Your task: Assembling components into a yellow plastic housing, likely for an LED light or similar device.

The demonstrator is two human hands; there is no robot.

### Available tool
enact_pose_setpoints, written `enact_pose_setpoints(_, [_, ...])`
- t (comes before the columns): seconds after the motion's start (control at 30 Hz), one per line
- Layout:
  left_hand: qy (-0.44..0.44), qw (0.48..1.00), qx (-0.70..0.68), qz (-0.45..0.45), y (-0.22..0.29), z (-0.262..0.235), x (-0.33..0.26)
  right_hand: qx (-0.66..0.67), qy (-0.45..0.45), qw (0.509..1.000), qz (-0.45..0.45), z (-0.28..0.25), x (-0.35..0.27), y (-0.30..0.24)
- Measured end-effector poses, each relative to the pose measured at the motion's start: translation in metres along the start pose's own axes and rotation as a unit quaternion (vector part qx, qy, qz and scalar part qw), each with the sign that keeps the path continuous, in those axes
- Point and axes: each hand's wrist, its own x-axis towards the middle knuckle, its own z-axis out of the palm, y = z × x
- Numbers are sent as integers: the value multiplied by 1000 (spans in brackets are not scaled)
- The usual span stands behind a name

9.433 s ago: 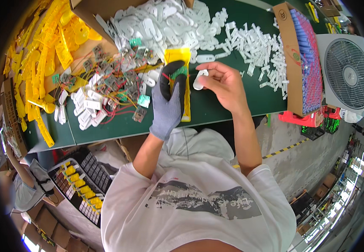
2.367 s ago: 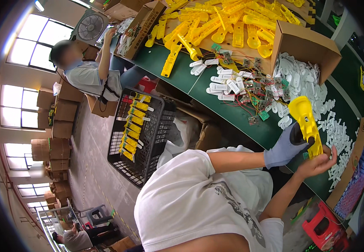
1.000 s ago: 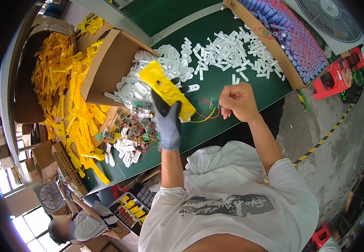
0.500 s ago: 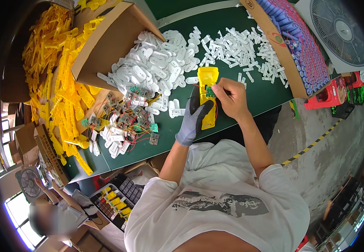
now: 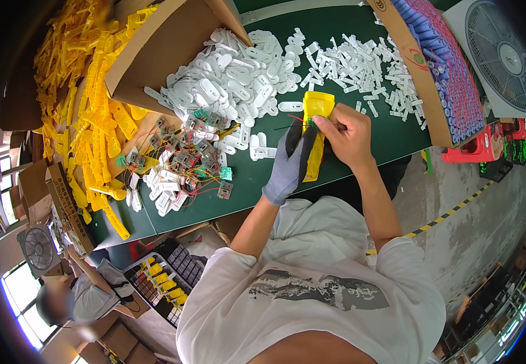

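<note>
My left hand (image 5: 288,167), in a grey glove, grips a long yellow plastic housing (image 5: 316,130) over the green table (image 5: 396,130). My bare right hand (image 5: 347,134) pinches at the upper part of the housing, where thin red and black wires (image 5: 292,122) stick out to the left. The lower end of the housing is hidden behind the glove.
Several white plastic pieces (image 5: 232,85) lie heaped on the table, with small circuit boards with wires (image 5: 187,159) to the left. Yellow housings (image 5: 90,115) fill cardboard boxes at far left. A box of blue cylinders (image 5: 451,79) and a fan (image 5: 502,57) stand right. Another person (image 5: 78,291) sits lower left.
The view swung from one side to the other and back. Both hands brought the yellow housing close above the table; my right hand now works at its upper part.
</note>
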Motion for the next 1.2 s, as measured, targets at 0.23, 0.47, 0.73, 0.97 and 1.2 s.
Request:
enact_pose_setpoints(0.23, [86, 996, 30, 20, -4, 1, 3, 123, -35, 984, 123, 0, -4, 1])
enact_pose_setpoints(0.47, [115, 992, 26, 49, -4, 2, 3, 84, -82, 981, 157, 3, -11, -10])
enact_pose_setpoints(0.73, [154, 984, 28, 87, -12, 7, -1, 51, -37, 990, 128, 19, -21, -14])
enact_pose_setpoints(0.97, [168, 982, -1, 81, -16, 8, -1, 25, -37, 991, 126, 20, -16, -17])
enact_pose_setpoints(1.2, [219, 957, -89, 170, -6, 27, 8, 2, -42, 994, 102, 18, -17, -14])
